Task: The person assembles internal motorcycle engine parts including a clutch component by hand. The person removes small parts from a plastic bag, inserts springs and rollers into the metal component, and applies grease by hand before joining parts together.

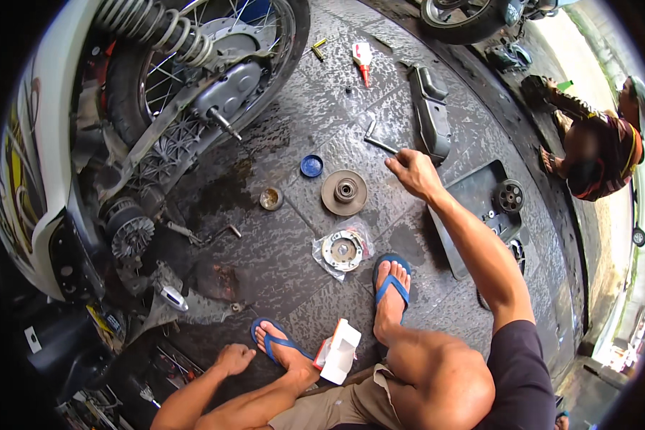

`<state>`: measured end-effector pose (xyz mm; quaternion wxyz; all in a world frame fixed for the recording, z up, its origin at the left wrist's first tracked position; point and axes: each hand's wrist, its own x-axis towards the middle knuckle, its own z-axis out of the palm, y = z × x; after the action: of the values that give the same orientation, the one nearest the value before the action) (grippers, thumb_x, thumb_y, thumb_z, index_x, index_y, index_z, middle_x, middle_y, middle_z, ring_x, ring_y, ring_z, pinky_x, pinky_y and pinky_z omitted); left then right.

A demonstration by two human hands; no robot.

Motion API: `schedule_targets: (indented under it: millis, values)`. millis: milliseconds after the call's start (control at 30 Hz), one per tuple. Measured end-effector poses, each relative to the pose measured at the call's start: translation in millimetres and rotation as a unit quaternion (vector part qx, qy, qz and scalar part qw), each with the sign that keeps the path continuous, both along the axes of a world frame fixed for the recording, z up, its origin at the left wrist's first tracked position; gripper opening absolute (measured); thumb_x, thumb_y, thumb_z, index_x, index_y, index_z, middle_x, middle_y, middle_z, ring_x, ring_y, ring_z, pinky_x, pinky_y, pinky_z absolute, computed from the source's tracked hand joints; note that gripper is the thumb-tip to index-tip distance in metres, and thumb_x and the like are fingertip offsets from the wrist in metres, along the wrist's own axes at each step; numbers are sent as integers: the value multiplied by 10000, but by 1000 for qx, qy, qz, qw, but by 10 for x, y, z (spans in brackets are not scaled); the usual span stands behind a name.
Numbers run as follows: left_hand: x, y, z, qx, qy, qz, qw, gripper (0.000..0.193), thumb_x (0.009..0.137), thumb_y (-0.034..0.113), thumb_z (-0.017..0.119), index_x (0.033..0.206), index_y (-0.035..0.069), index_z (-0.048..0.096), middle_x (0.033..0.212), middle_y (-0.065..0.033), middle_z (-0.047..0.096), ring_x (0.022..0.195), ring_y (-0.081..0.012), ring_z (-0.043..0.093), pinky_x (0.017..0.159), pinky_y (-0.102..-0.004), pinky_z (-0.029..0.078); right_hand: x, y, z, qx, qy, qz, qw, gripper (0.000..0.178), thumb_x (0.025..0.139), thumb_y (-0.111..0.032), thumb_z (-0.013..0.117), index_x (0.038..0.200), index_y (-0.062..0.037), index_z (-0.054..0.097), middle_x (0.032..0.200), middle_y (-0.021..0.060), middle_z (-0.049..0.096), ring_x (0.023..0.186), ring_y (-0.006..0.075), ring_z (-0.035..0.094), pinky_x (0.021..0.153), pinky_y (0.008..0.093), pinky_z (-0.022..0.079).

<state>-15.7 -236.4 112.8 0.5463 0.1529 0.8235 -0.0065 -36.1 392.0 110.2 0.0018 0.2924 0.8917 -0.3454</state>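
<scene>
Out at arm's length, my right hand (414, 172) has its fingers closed on the handle end of an L-shaped socket wrench (382, 145), which lies low over the floor. My left hand (234, 359) hangs beside my left foot with its fingers loosely curled and nothing visible in them. Between my feet and the wrench sits a round clutch pulley (344, 192), hub upward. Nearer to me, a clutch shoe plate (342, 250) rests on a clear plastic bag. A blue lid (312, 166) and a small round tin (271, 198) are left of the pulley.
A scooter's rear wheel and bare drive case (172, 147) fill the left. An opened small box (341, 351) stands by my left foot. To the right are a grey tray (451, 229) and a black cover (430, 118). A glue bottle (362, 61) lies far ahead; another person (602, 150) squats far right.
</scene>
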Motion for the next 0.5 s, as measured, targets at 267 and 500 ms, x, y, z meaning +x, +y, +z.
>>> schedule_targets:
  millis: [267,500]
  values:
    - [405,-668,-12,-70,-21,248,966,376,960,380,605,859,61,777,767,-110,714,744,-199,640,738,-356,503,-1745,410,-606,67,70,-53,994,272,910,-301,638,965,-43,704,940,244,708,931,446,677,823,538,530]
    - [491,-210,633,-82,-27,379,921,417,1010,436,550,902,90,757,885,-99,723,868,-241,639,839,-408,497,-3297,588,-992,116,75,-108,984,294,904,-301,661,973,-17,689,981,221,717,981,408,690,859,502,543]
